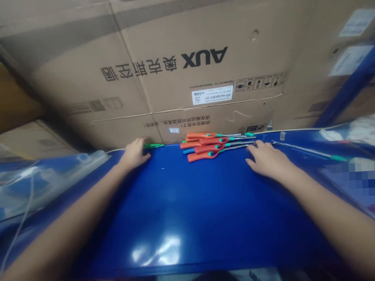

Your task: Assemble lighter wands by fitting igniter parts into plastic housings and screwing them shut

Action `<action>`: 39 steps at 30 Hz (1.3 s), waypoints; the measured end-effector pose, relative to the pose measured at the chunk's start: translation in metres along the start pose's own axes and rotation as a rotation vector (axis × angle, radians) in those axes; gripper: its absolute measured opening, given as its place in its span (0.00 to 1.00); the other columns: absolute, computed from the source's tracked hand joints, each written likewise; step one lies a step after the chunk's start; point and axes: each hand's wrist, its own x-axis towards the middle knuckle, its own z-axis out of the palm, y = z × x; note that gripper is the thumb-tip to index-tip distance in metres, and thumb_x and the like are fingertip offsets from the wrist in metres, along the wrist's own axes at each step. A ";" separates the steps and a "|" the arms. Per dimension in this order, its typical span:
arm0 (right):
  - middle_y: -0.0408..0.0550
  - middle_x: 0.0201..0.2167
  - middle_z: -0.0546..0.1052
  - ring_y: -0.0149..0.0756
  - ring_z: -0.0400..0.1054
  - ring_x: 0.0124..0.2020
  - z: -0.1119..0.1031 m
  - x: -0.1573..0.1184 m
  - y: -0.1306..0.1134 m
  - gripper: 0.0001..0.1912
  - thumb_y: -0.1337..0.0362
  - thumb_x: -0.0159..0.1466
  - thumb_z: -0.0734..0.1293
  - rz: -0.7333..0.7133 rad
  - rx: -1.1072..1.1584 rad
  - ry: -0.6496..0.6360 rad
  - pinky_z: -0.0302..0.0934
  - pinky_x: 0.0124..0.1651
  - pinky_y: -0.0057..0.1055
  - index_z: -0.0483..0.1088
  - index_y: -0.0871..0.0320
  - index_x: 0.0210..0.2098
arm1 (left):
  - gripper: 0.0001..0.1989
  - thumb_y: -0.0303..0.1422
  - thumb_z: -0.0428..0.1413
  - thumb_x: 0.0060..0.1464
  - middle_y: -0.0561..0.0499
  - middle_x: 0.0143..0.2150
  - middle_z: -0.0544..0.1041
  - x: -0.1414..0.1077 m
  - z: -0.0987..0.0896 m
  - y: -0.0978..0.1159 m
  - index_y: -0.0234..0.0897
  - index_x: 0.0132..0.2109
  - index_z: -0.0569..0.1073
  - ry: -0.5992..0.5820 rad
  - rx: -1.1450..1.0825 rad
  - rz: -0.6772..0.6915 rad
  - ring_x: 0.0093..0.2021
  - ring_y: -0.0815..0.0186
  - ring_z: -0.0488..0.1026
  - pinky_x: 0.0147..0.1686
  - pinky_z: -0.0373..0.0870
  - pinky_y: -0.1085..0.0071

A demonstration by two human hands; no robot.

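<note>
Several lighters with long metal necks (205, 149) lie in a loose pile at the back of the blue table, their orange, red and blue handles pointing left. At the pile's left, my left hand (135, 154) rests beside a green item (154, 146), partly hidden by the fingers. Its thumb stands apart from the bent fingers, and I see no firm grip. My right hand (268, 159) is at the metal tips on the right end, its fingers and thumb spread. Whether it touches the tips I cannot tell.
A large cardboard box (165, 91) rises behind the blue table (185, 204). On the left lies a clear plastic container (81, 172) with a white cord. To the right are another metal rod with a green tip (309, 150), a white patterned bag (371, 129) and a blue post (349, 84).
</note>
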 end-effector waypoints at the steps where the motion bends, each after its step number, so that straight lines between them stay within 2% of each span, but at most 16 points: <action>1: 0.65 0.61 0.65 0.57 0.63 0.59 0.001 0.000 0.000 0.23 0.59 0.70 0.58 -0.003 0.001 -0.004 0.64 0.53 0.45 0.65 0.63 0.60 | 0.26 0.35 0.54 0.52 0.38 0.54 0.75 0.001 0.000 -0.002 0.34 0.59 0.68 -0.019 0.005 0.020 0.56 0.48 0.71 0.56 0.67 0.56; 4: 0.65 0.60 0.65 0.57 0.64 0.59 0.003 0.000 -0.001 0.22 0.59 0.70 0.58 -0.021 0.001 -0.011 0.64 0.53 0.44 0.67 0.63 0.58 | 0.19 0.35 0.52 0.56 0.39 0.49 0.77 0.004 -0.001 -0.008 0.35 0.53 0.74 -0.059 0.019 0.096 0.50 0.51 0.74 0.53 0.69 0.59; 7: 0.65 0.59 0.66 0.57 0.64 0.58 0.003 -0.001 -0.002 0.21 0.59 0.70 0.59 -0.043 -0.001 -0.007 0.64 0.53 0.44 0.68 0.64 0.58 | 0.18 0.35 0.49 0.59 0.38 0.47 0.78 0.004 -0.005 -0.010 0.34 0.50 0.76 -0.049 0.044 0.155 0.48 0.52 0.75 0.52 0.70 0.59; 11: 0.66 0.58 0.68 0.59 0.65 0.57 0.005 0.000 -0.001 0.20 0.60 0.70 0.60 -0.096 -0.005 0.100 0.64 0.54 0.48 0.70 0.65 0.55 | 0.16 0.34 0.48 0.62 0.39 0.44 0.79 -0.001 -0.017 0.001 0.34 0.49 0.77 -0.001 0.073 0.227 0.46 0.52 0.75 0.50 0.71 0.58; 15: 0.64 0.57 0.70 0.59 0.65 0.58 0.008 0.000 -0.007 0.17 0.62 0.69 0.62 -0.269 0.168 0.384 0.64 0.56 0.52 0.71 0.64 0.52 | 0.17 0.35 0.46 0.66 0.40 0.42 0.79 -0.018 -0.039 0.044 0.33 0.51 0.76 0.048 0.059 0.332 0.42 0.55 0.76 0.45 0.72 0.60; 18: 0.59 0.58 0.69 0.49 0.64 0.61 0.007 -0.009 -0.019 0.18 0.62 0.69 0.63 -0.576 0.481 0.564 0.61 0.64 0.47 0.68 0.59 0.57 | 0.17 0.36 0.47 0.69 0.41 0.45 0.79 -0.045 -0.052 0.098 0.34 0.54 0.74 0.091 0.029 0.443 0.44 0.57 0.75 0.46 0.72 0.62; 20: 0.56 0.60 0.67 0.43 0.63 0.63 0.004 -0.020 -0.030 0.19 0.61 0.70 0.64 -0.812 0.625 0.518 0.59 0.66 0.42 0.65 0.55 0.59 | 0.16 0.34 0.47 0.69 0.42 0.42 0.79 -0.066 -0.053 0.134 0.32 0.55 0.74 0.187 0.021 0.614 0.41 0.58 0.75 0.42 0.73 0.62; 22: 0.54 0.60 0.67 0.41 0.64 0.61 0.003 -0.031 -0.040 0.19 0.59 0.69 0.66 -0.959 0.669 0.399 0.61 0.63 0.37 0.66 0.54 0.58 | 0.14 0.32 0.48 0.69 0.43 0.40 0.79 -0.084 -0.045 0.163 0.31 0.54 0.74 0.222 -0.015 0.742 0.38 0.59 0.75 0.38 0.73 0.63; 24: 0.51 0.53 0.72 0.38 0.70 0.53 0.005 -0.038 -0.048 0.13 0.58 0.69 0.66 -1.022 0.631 0.235 0.65 0.54 0.33 0.69 0.54 0.52 | 0.12 0.30 0.49 0.69 0.44 0.41 0.79 -0.096 -0.031 0.180 0.31 0.53 0.74 0.209 -0.115 0.832 0.41 0.59 0.76 0.40 0.74 0.64; 26: 0.47 0.46 0.74 0.35 0.72 0.42 0.008 -0.041 -0.053 0.07 0.60 0.70 0.64 -1.031 0.537 0.103 0.66 0.44 0.31 0.71 0.55 0.44 | 0.11 0.29 0.50 0.69 0.44 0.45 0.79 -0.099 -0.016 0.186 0.34 0.53 0.74 0.183 -0.268 0.855 0.44 0.61 0.77 0.42 0.75 0.67; 28: 0.45 0.41 0.75 0.33 0.70 0.36 0.011 -0.040 -0.053 0.05 0.63 0.70 0.63 -1.011 0.464 0.042 0.62 0.38 0.30 0.70 0.55 0.39 | 0.10 0.31 0.53 0.67 0.45 0.49 0.79 -0.095 -0.004 0.185 0.36 0.52 0.73 0.184 -0.466 0.780 0.48 0.63 0.76 0.48 0.75 0.68; 29: 0.44 0.40 0.75 0.33 0.70 0.34 0.012 -0.038 -0.052 0.04 0.64 0.70 0.63 -0.987 0.458 0.028 0.60 0.37 0.30 0.70 0.55 0.39 | 0.12 0.33 0.56 0.65 0.44 0.51 0.78 -0.092 0.000 0.183 0.37 0.54 0.73 0.183 -0.533 0.715 0.52 0.61 0.75 0.53 0.73 0.65; 32: 0.41 0.35 0.74 0.31 0.67 0.32 0.011 -0.033 -0.047 0.04 0.63 0.67 0.67 -0.905 0.527 -0.017 0.56 0.34 0.28 0.67 0.54 0.41 | 0.29 0.41 0.64 0.57 0.41 0.60 0.72 -0.081 0.007 0.175 0.40 0.63 0.67 0.145 -0.609 0.497 0.61 0.53 0.68 0.62 0.68 0.54; 34: 0.41 0.32 0.72 0.31 0.66 0.32 0.010 -0.030 -0.044 0.07 0.62 0.66 0.69 -0.878 0.559 -0.040 0.56 0.33 0.28 0.66 0.55 0.41 | 0.36 0.43 0.66 0.54 0.40 0.63 0.70 -0.077 0.010 0.172 0.41 0.66 0.64 0.081 -0.652 0.405 0.63 0.51 0.67 0.62 0.67 0.50; 37: 0.42 0.32 0.72 0.33 0.66 0.34 0.010 -0.028 -0.042 0.08 0.62 0.65 0.70 -0.875 0.591 -0.058 0.57 0.35 0.28 0.68 0.55 0.41 | 0.29 0.41 0.65 0.56 0.42 0.59 0.74 -0.075 0.014 0.170 0.40 0.62 0.69 0.006 -0.750 0.363 0.58 0.54 0.72 0.60 0.69 0.52; 39: 0.42 0.31 0.72 0.33 0.67 0.35 0.011 -0.028 -0.043 0.08 0.62 0.65 0.70 -0.851 0.655 -0.067 0.59 0.37 0.28 0.69 0.56 0.41 | 0.25 0.38 0.65 0.56 0.43 0.54 0.76 -0.075 0.015 0.170 0.39 0.59 0.72 0.004 -0.805 0.350 0.53 0.56 0.75 0.56 0.72 0.55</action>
